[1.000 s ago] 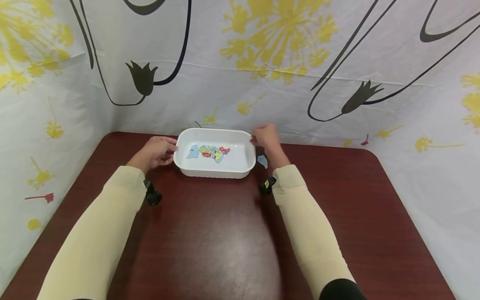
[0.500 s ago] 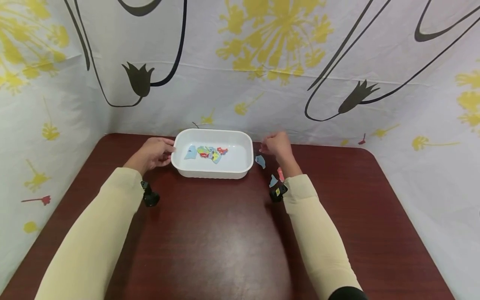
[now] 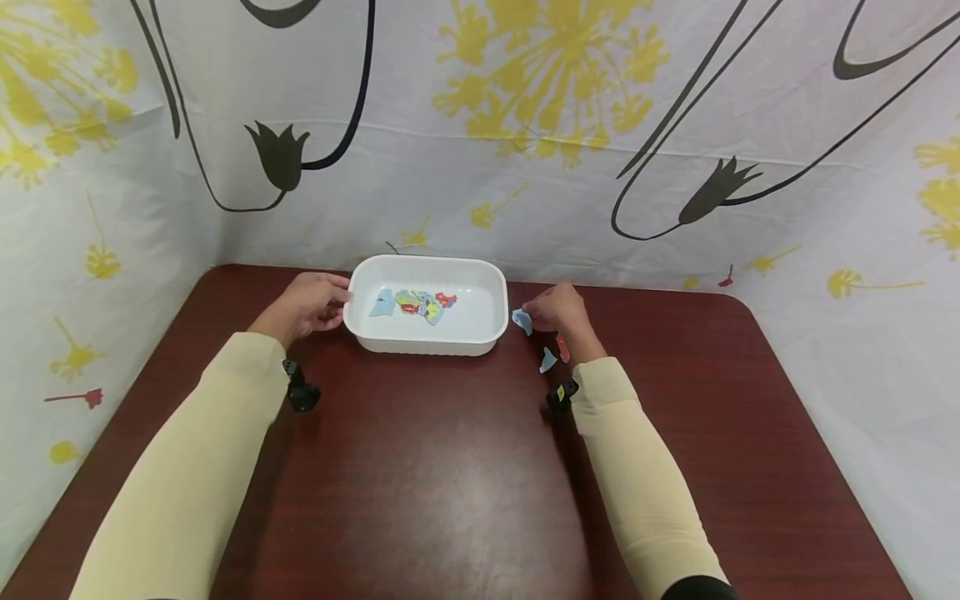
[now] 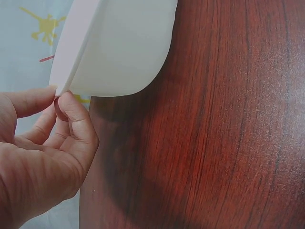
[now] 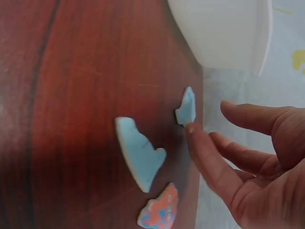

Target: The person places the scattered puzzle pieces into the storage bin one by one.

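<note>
My left hand (image 3: 309,302) pinches the left rim of a white plastic tub (image 3: 427,346) between thumb and fingers, as the left wrist view shows up close. Inside the tub lie a light blue puzzle piece (image 3: 382,303) and a cluster of multicoloured map-like pieces (image 3: 430,308). Just right of the tub, my right hand (image 5: 257,162) reaches down with a fingertip right at the edge of a small light blue piece (image 5: 187,107). Its thumb stays apart from that piece. A larger light blue piece (image 5: 140,152) and a red-and-blue piece (image 5: 159,210) lie nearer me on the table.
The dark red-brown wooden table (image 3: 420,467) has rounded far corners. A white cloth (image 3: 420,192) with yellow and grey flowers hangs behind it and along both sides, close behind the tub.
My right hand has left the tub's right rim, moved right, then come down to the small light blue piece. Two more pieces have come into sight. My left hand stays on the rim.
</note>
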A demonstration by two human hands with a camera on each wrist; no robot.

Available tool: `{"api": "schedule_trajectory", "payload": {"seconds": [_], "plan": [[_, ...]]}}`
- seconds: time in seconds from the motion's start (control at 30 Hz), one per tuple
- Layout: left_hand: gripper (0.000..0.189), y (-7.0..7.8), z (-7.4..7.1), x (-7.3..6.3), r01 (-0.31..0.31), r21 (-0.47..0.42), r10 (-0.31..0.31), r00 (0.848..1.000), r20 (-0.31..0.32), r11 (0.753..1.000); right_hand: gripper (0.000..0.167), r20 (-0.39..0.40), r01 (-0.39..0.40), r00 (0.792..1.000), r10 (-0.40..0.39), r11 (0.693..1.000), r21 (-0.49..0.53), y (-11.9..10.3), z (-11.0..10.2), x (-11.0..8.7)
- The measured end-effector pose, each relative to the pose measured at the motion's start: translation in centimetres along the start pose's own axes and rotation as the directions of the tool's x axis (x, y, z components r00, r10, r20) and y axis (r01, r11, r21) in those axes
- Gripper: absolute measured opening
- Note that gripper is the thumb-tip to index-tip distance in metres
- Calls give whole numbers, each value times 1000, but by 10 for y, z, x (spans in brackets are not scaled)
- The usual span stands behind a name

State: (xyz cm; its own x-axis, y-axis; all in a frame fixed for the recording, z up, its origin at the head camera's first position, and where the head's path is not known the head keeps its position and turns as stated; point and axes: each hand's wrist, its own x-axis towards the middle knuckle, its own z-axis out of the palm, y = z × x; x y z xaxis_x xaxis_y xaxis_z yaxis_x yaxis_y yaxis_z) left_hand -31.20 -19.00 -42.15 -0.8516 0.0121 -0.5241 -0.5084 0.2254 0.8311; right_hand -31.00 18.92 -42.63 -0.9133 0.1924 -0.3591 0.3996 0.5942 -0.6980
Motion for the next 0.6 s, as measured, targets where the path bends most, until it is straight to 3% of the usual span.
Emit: {"api": "schedule_trajectory", "payload": {"seconds": [0.23,0.47,0.6], "plan": [[39,-1,-1,0,4,-2,-4,1000,-2,1000,25,-26,3,1000,-4,1000,-25,4,8,2],[40,-1,-1,0,14,-6,-14,1000,-6,1000,18,-61,40,997,-52,982,-187,4,18,1],[40,0,0,0,16,-3,-16,1000,-10,1000,25,-87,74,991,-103,956,-283,3,23,-1]]}}
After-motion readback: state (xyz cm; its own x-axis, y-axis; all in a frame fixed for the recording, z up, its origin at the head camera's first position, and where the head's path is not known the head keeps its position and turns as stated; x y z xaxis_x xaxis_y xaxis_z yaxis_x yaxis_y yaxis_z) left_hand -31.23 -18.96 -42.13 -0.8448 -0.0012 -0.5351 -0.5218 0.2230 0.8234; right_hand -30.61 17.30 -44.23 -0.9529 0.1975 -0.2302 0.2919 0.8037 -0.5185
